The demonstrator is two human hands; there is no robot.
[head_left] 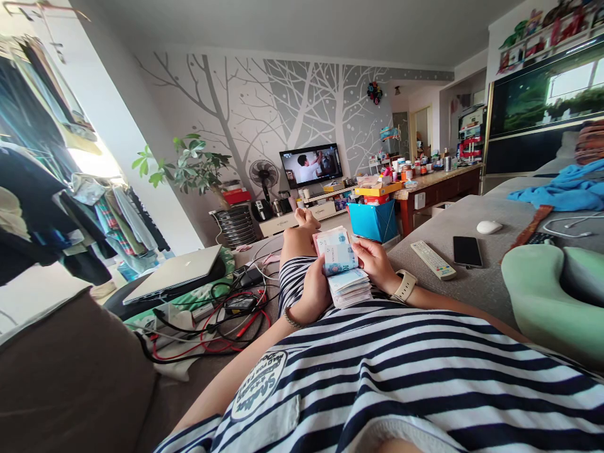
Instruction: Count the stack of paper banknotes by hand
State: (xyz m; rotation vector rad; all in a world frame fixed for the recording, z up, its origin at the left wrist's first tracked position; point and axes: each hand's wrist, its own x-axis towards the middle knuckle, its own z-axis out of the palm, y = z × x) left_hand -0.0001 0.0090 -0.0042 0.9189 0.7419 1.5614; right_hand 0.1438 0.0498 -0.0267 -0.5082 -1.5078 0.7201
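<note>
A thick stack of banknotes (pixel 350 288) is bent over in my left hand (pixel 312 290), whose fingers close round its left side. The upper part of the notes stands up, showing blue and white printing. My right hand (pixel 376 261) pinches the right edge of these raised notes between thumb and fingers. It wears a pale watch (pixel 404 286) at the wrist, and a thin bracelet (pixel 292 318) circles the left one. Both hands are above my lap, over striped clothing (pixel 401 352). The fingers behind the notes are hidden.
On the sofa to the right lie a remote control (pixel 433 260), a phone (pixel 467 251), a white mouse (pixel 489 226) and a green neck pillow (pixel 542 296). At left are tangled cables (pixel 226 314) and a laptop (pixel 174 275). A blue box (pixel 372 220) stands beyond my legs.
</note>
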